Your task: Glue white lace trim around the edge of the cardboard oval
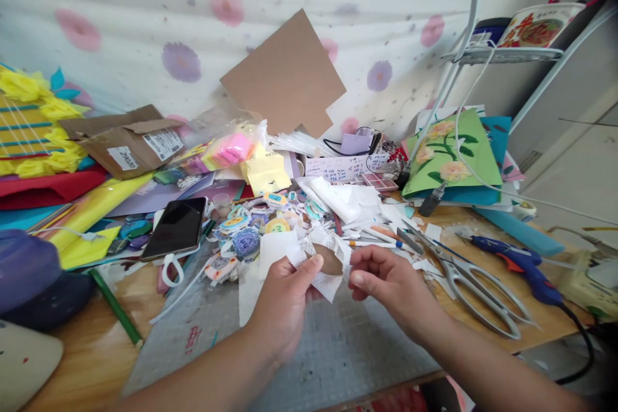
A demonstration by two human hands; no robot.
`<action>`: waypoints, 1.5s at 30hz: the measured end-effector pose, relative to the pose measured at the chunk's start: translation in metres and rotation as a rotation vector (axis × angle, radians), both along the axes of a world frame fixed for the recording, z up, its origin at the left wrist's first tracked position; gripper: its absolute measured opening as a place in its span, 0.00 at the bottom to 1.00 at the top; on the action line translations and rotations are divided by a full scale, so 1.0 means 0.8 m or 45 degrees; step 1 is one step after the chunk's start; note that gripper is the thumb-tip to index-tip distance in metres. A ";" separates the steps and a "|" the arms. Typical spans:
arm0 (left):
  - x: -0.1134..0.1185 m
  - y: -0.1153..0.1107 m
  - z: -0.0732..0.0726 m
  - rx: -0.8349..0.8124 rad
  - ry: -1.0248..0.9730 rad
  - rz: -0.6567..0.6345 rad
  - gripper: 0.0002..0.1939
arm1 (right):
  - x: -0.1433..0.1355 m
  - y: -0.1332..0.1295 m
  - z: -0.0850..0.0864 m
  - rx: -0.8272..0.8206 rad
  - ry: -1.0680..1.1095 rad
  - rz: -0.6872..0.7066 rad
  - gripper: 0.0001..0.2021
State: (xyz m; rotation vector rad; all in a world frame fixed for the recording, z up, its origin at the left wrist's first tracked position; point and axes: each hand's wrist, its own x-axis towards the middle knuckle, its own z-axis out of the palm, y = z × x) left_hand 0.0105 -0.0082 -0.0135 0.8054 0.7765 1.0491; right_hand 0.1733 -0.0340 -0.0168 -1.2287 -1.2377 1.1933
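Note:
My left hand (287, 299) pinches a small brown cardboard piece (329, 260) against white textured paper (322, 239), whose edges stand up around the cardboard. The thumb lies on the cardboard's left edge; the other fingers are mostly hidden beneath. At the paper's right edge is my right hand (386, 283), its fingers curled and closed, seemingly on that edge. Another white sheet (248, 299) lies flat on the grey cutting mat (193, 347), left of my left hand.
Small coloured paper pieces (246, 241) are heaped behind my hands. A black phone (176, 226) lies left. To the right are large scissors (476, 290), a blue glue gun (521, 264) and a small bottle (431, 199). Brown cardboard (290, 77) leans at the back.

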 end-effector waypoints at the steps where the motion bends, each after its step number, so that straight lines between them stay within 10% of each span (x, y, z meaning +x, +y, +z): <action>1: -0.001 0.002 -0.001 0.002 0.019 0.027 0.10 | 0.006 -0.002 0.002 0.017 -0.021 -0.008 0.16; 12: -0.005 0.009 0.005 -0.019 0.145 0.172 0.13 | 0.085 -0.043 0.027 0.087 -0.415 0.119 0.13; 22: -0.007 0.012 -0.001 0.038 0.239 0.140 0.15 | 0.301 -0.097 0.025 -0.121 -1.105 -0.826 0.17; 28: -0.010 0.012 0.000 0.014 0.296 0.105 0.13 | 0.319 -0.130 -0.001 -0.169 -1.043 -0.655 0.07; 45: -0.004 0.010 0.012 -0.090 0.260 0.131 0.14 | 0.340 -0.119 -0.011 -0.179 -1.462 -0.866 0.09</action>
